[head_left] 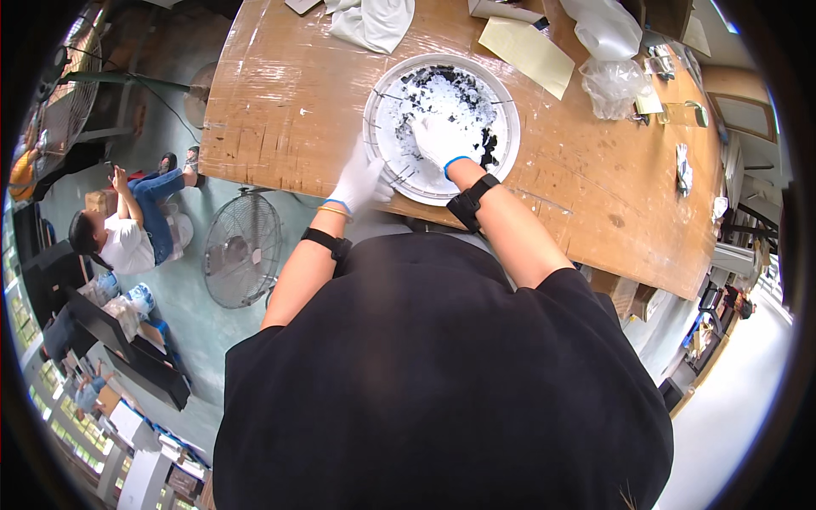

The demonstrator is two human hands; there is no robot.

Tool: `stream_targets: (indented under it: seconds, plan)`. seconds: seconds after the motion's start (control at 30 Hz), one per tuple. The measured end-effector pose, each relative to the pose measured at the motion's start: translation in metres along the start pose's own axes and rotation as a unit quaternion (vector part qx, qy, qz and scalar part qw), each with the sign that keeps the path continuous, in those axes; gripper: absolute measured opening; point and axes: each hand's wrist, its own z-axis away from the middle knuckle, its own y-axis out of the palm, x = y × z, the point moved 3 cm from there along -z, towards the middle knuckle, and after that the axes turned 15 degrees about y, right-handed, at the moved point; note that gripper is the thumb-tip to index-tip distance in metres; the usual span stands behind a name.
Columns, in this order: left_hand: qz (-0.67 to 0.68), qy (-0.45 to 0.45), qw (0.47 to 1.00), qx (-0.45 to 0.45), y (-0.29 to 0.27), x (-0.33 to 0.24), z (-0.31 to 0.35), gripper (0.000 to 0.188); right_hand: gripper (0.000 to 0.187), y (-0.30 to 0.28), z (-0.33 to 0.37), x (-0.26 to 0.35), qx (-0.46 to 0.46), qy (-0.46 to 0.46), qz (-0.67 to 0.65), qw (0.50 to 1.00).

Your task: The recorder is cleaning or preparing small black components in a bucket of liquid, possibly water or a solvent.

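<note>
A round white tray [371, 119] with a raised rim lies on the wooden table, holding many small white and black pieces [438, 87]. Several thin dark sticks or wires [399, 176] cross its rim. My right hand [444, 143], in a white glove with a blue cuff, reaches into the tray and touches the pieces; its fingertips blend into the white, so their grip is unclear. At the tray's left rim is my left hand [360, 182], also gloved and somewhat blurred, with thumb and fingers apart and nothing visible held. Black bands circle both my wrists.
On the wooden table [280, 102] lie a pale cloth [371, 21], a yellowish sheet [527, 54], a clear plastic bag [614, 87] and a glove [683, 170]. A floor fan [242, 246] stands at left, near a seated person [136, 217].
</note>
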Motion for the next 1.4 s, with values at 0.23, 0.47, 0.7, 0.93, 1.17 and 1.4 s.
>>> stream_targets:
  seconds: [0.23, 0.47, 0.7, 0.93, 1.17, 1.4]
  plan:
    - [-0.015, 0.011, 1.000, 0.006, -0.002, 0.002, -0.001, 0.065, 0.050, 0.005, -0.007, 0.007, 0.008, -0.002, 0.019, 1.000]
    - [-0.018, 0.007, 1.000, 0.011, 0.001, -0.001, 0.002, 0.064, 0.044, -0.002, -0.004, -0.007, 0.040, 0.021, -0.035, 0.998]
    - [0.002, 0.010, 1.000, -0.001, 0.001, -0.001, -0.001, 0.061, 0.058, 0.000, -0.014, -0.006, 0.032, -0.003, -0.035, 0.999]
    - [0.004, -0.016, 1.000, -0.011, 0.006, -0.012, -0.002, 0.052, 0.052, -0.005, -0.017, 0.012, 0.002, -0.040, 0.024, 0.999]
    - [-0.012, -0.003, 1.000, 0.006, 0.002, 0.000, 0.003, 0.064, 0.060, -0.017, -0.033, -0.007, 0.051, -0.035, 0.089, 0.994]
    - [-0.002, -0.013, 1.000, 0.001, 0.005, 0.005, 0.003, 0.067, 0.040, -0.032, -0.028, -0.017, 0.093, 0.004, -0.021, 0.995]
